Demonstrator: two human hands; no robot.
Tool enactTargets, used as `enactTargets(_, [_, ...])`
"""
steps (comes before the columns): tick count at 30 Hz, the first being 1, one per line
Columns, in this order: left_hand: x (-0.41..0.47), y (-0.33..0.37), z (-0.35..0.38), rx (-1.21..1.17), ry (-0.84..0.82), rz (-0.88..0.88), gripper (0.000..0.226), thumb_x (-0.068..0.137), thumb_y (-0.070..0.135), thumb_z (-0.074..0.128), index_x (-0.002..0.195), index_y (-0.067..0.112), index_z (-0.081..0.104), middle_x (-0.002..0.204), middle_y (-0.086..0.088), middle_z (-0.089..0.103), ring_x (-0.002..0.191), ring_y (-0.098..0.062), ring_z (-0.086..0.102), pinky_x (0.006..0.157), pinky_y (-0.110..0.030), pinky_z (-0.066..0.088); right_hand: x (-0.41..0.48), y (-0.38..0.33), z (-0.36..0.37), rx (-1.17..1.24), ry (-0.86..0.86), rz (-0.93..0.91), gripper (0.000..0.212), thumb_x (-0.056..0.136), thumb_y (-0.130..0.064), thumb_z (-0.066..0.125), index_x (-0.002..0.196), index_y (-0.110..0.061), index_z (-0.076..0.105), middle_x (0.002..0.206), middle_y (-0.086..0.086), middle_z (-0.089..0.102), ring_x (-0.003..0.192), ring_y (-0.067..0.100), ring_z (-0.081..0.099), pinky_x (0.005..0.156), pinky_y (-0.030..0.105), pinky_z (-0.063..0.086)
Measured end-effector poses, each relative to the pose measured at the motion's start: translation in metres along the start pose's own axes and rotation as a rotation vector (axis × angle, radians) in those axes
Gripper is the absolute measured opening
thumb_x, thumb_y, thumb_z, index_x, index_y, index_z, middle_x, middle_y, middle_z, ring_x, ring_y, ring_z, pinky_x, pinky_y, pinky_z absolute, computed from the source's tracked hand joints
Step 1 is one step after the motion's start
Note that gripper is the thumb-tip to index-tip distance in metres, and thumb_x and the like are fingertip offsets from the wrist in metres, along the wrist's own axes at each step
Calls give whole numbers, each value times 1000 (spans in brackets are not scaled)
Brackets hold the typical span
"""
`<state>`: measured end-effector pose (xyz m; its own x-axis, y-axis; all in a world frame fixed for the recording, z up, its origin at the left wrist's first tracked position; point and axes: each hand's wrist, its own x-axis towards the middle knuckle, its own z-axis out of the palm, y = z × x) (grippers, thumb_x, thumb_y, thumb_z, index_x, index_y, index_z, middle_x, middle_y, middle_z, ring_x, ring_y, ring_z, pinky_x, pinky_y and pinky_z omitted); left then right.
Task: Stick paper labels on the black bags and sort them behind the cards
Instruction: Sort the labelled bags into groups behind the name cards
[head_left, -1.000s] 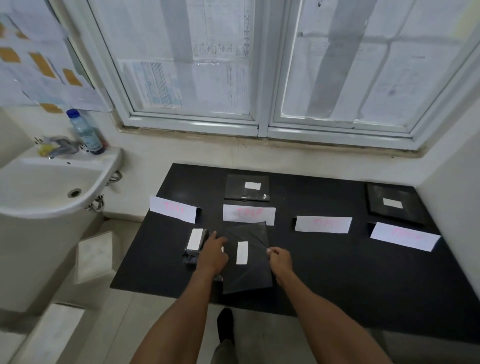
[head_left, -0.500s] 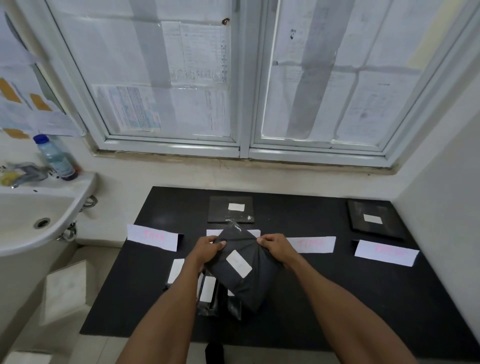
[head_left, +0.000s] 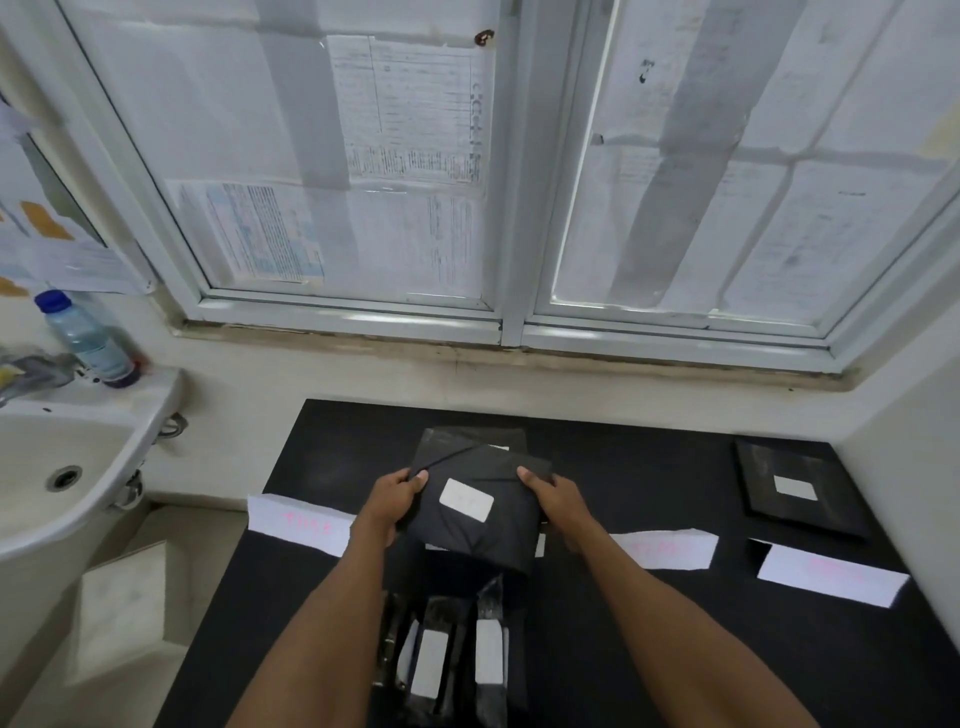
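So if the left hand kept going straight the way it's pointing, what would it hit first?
Probably the labelled bag lying behind the middle card; the left hand points that way, gripping the held bag. Depth is unclear.

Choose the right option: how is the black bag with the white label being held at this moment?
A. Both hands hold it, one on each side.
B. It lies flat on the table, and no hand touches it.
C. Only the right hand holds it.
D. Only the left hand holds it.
A: the left hand grips one side of the black bag and the right hand grips the other side.
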<state>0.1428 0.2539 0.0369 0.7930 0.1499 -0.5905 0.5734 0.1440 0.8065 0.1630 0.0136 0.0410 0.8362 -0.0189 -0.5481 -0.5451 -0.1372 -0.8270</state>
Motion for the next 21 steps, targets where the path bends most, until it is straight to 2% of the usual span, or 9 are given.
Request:
enactTargets(6, [44, 42, -20, -41, 106, 1, 28, 97, 20, 54, 120, 4, 58, 108, -14, 64, 94, -31, 62, 86, -43, 53, 38, -37, 38, 22, -91, 70, 27, 91, -19, 61, 113, -5, 63, 115, 12, 65, 92, 22, 64, 64, 29, 55])
enactTargets(10, [78, 62, -52, 57, 210, 27, 36, 97, 5, 49, 133, 2, 51, 127, -19, 58, 112, -34, 56, 95, -42, 48, 64, -54, 77, -56, -178, 128, 24, 91, -3, 53, 114, -2, 61, 113, 13, 63, 98, 27, 62, 64, 32, 55])
enactTargets(13, [108, 68, -83, 172, 262, 6, 43, 89, -11, 44, 131, -4, 52, 127, -19, 58, 104, -29, 56, 86, -34, 45, 85, -59, 116, -142, -199, 176, 12, 89, -9, 58, 100, -3, 61, 100, 11, 64, 84, 21, 62, 63, 31, 54])
enactTargets(15, [131, 68, -109, 214, 307, -46, 40, 88, -12, 45, 126, -8, 55, 124, -22, 59, 95, -24, 53, 80, -30, 42, 103, -60, 145, -246, -200, 183, 29, 90, -28, 62, 107, -5, 59, 86, 4, 59, 72, 15, 55, 58, 25, 45])
enactTargets(16, [139, 68, -119, 239, 327, -89, 37, 88, -10, 46, 124, -9, 56, 125, -25, 59, 92, -23, 52, 78, -30, 42, 109, -58, 155, -280, -210, 197, 43, 89, -37, 62, 116, -4, 57, 92, 4, 59, 76, 17, 55, 61, 25, 43])
enactTargets(18, [158, 67, -141, 309, 338, -182, 37, 91, -7, 45, 128, -9, 52, 131, -27, 55, 92, -22, 50, 71, -27, 46, 126, -57, 181, -294, -247, 244, 62, 86, -44, 63, 132, -3, 49, 124, 8, 56, 103, 23, 56, 75, 29, 45])
enactTargets(20, [175, 68, -159, 316, 375, -189, 39, 95, -3, 43, 132, -10, 48, 136, -25, 51, 103, -23, 55, 66, -25, 47, 145, -55, 204, -301, -291, 266, 66, 85, -42, 65, 136, -4, 46, 138, 7, 48, 116, 24, 51, 83, 30, 44])
enactTargets(21, [179, 70, -164, 324, 386, -190, 37, 95, 0, 43, 130, -10, 50, 135, -25, 52, 111, -27, 57, 71, -28, 48, 150, -55, 213, -299, -293, 256, 65, 84, -40, 67, 134, -3, 47, 138, 7, 49, 116, 23, 50, 84, 31, 45])
